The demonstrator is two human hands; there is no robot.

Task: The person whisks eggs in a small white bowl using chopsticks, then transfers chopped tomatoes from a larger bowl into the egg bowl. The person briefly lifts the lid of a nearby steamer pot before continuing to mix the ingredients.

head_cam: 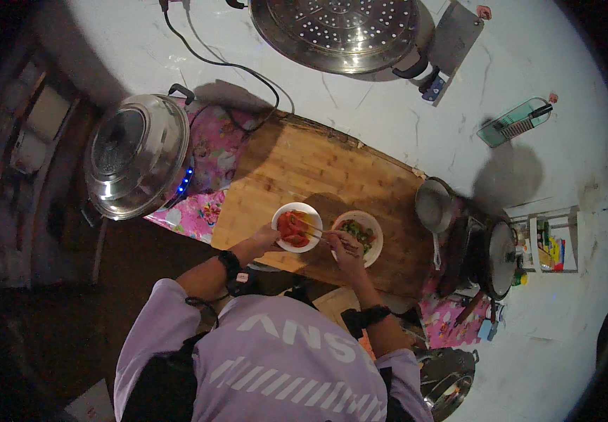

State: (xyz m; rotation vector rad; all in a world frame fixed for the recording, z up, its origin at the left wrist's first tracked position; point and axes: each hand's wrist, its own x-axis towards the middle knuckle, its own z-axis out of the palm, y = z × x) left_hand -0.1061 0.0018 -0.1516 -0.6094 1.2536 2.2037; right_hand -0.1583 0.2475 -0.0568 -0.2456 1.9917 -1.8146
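Note:
My left hand (266, 238) grips the rim of a small white bowl (312, 246) from its left side. Inside it lie wet red pieces (292, 229) that look like cut tomato, with yellowish liquid at one side. Chopsticks (312, 229) are held in my right hand (347, 249), and their tips reach into the white bowl. Below that hand, a second bowl (376, 253) contains chopped green and reddish food (359, 232), partly hidden by my fingers. Both bowls are over a wooden board (304, 158); whether the white one touches it, I cannot tell.
On the left stands a large lidded steel pot (140, 158) with blue lights at its base. A black cord (219, 64) runs from the wall. Right of the board are a small saucepan (433, 203) and a lidded pan (500, 258). A steamer tray (335, 47) hangs on the wall.

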